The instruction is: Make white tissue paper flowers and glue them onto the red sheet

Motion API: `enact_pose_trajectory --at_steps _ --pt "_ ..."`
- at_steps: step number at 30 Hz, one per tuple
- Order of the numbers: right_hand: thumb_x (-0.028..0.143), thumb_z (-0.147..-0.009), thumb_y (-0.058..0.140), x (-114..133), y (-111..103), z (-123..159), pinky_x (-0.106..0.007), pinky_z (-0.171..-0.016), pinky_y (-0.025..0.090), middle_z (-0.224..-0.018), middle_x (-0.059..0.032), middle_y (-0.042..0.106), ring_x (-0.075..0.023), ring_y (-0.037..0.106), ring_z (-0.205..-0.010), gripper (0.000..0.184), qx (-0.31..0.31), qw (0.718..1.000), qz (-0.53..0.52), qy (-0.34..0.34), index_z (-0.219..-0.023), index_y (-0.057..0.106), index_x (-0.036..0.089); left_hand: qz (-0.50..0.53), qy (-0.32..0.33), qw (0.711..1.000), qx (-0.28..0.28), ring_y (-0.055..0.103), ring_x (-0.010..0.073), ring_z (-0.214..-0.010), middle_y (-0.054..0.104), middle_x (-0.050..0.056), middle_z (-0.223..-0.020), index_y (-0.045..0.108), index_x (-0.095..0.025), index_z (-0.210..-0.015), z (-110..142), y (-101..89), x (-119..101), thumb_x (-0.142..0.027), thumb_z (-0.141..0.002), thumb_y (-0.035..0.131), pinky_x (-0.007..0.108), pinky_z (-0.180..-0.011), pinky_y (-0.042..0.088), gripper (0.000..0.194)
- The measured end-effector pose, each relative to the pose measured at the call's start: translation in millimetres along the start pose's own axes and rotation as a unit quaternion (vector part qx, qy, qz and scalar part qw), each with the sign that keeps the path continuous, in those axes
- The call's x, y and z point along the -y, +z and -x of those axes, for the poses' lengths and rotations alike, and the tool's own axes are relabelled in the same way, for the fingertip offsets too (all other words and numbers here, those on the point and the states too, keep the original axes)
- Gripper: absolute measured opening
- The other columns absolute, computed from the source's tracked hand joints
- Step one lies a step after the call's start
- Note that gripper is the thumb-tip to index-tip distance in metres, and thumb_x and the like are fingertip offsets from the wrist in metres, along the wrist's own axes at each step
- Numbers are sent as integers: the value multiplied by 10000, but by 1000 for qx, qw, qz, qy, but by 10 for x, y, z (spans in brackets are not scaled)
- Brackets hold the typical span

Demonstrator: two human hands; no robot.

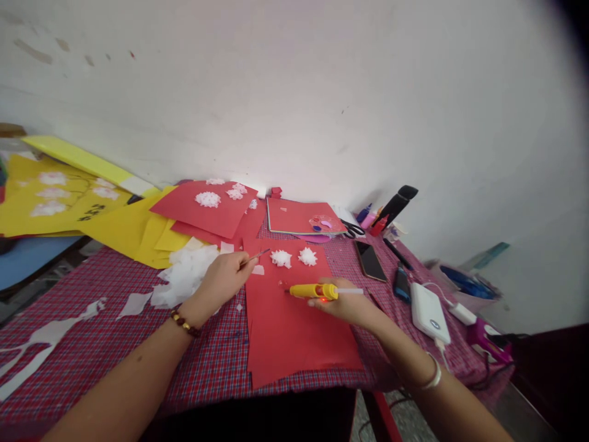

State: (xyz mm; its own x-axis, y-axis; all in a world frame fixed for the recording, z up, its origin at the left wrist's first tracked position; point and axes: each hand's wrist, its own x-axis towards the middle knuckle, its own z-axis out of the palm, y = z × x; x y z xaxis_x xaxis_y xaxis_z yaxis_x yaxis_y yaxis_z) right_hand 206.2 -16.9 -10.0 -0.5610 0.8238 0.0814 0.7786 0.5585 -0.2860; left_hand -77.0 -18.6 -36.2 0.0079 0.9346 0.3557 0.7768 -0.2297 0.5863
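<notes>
Scraps of white paper (181, 277) lie handy beside the left hand (226, 276), which pinches a thin, dark-tipped stick (258, 254). The right hand (344, 304) curls around a yellow plastic glue gun (304, 291), maybe to aim at flat red paper (294, 347) near the desk's (209, 367) front edge.

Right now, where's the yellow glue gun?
In the head view, the yellow glue gun is just right of centre, in the right hand, over the red paper and below the two white ruffled flowers in the picture.
</notes>
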Motion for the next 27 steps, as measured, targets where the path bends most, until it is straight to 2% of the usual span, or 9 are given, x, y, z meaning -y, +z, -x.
enact_pose_trajectory --at_steps 6,15,27 --pt "432 -775 603 -1 -26 44 -231 -460 278 -607 -2 581 -95 460 -497 269 -9 1000 -16 25 -713 609 170 -5 3 1000 3 330 101 -472 291 -50 -481 281 -189 -541 -9 8 1 -407 -858 411 257 -509 185 406" --pt "442 -780 587 76 25 -34 -222 -459 309 -604 18 558 -90 467 -504 269 6 997 -75 16 -726 579 178 -5 1 1000 -1 329 103 -476 292 -48 -484 285 -192 -538 -1 7 4 -414 -857 407 259 -506 189 407" --pt "441 -767 607 91 41 -76 -228 -458 323 -613 -5 583 -107 487 -518 277 -7 998 -47 32 -696 586 174 -4 0 1000 -1 342 105 -480 308 -45 -485 297 -190 -539 -1 7 2 -419 -852 410 256 -510 198 404"
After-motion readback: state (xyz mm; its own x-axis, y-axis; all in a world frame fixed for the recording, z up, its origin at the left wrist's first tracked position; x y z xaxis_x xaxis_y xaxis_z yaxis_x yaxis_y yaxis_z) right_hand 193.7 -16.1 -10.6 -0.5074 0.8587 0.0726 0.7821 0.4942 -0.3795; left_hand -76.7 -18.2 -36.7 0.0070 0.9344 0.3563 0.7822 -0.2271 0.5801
